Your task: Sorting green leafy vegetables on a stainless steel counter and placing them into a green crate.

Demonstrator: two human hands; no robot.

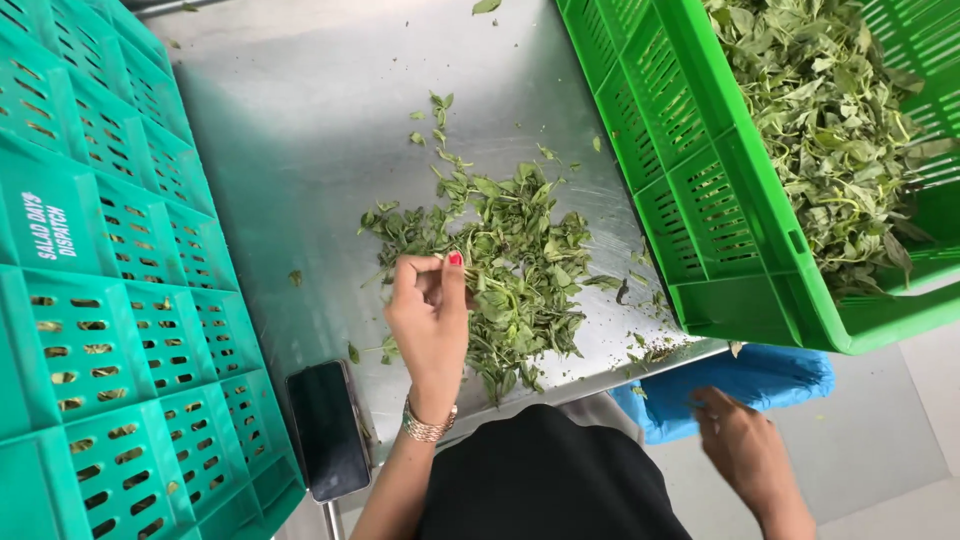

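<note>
The left hand (430,310) is hovering over the near left edge of the pile of green leaves (505,270), which is lying in the middle of the steel table (300,130); its fingers are curled in with the thumb and fingertips pinching together at a small sprig from the pile, a red-painted nail showing on top and a gold bracelet (428,427) circling the wrist. The right hand (735,440) is hanging below the table's near edge, well to the right of the pile, over a blue bag (770,380); its fingers are bending loosely, and whether it is holding anything cannot be told. A bright green crate (720,210) heaped with more leaves is sitting tilted to the right of the pile, overhanging the table's edge. A teal crate (110,290) is standing to the left of the pile, and a dark phone (328,428) is lying beside that crate near the front of the table. Loose single leaves are lying scattered on the steel beyond the pile.
</note>
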